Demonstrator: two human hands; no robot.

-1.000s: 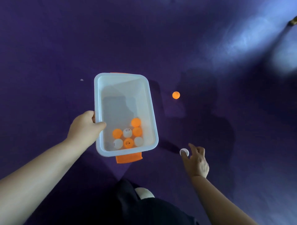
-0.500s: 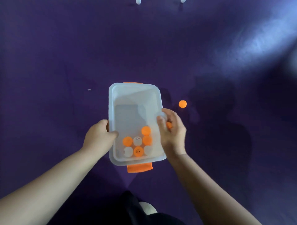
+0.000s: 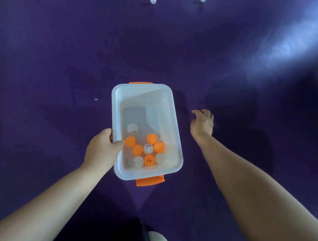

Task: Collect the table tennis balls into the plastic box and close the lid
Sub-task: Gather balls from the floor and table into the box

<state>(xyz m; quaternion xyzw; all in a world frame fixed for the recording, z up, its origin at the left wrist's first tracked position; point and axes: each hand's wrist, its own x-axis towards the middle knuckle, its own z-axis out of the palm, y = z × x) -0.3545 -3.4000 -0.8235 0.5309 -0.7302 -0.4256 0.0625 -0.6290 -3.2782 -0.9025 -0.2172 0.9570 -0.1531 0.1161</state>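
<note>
The left hand (image 3: 103,149) grips the plastic box (image 3: 142,96) by its left rim; nine table tennis balls (image 3: 148,148) sit at its near end. The right hand (image 3: 202,123), beside the right wall, curls downward (contents hidden). Two white balls (image 3: 153,1) lie far ahead.

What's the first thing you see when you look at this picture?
A white plastic box sits in the middle of a dark purple floor, with bright orange and white balls bunched at its near end. The left hand grips the box's left rim. The right hand is just right of the box, fingers curled.
</note>
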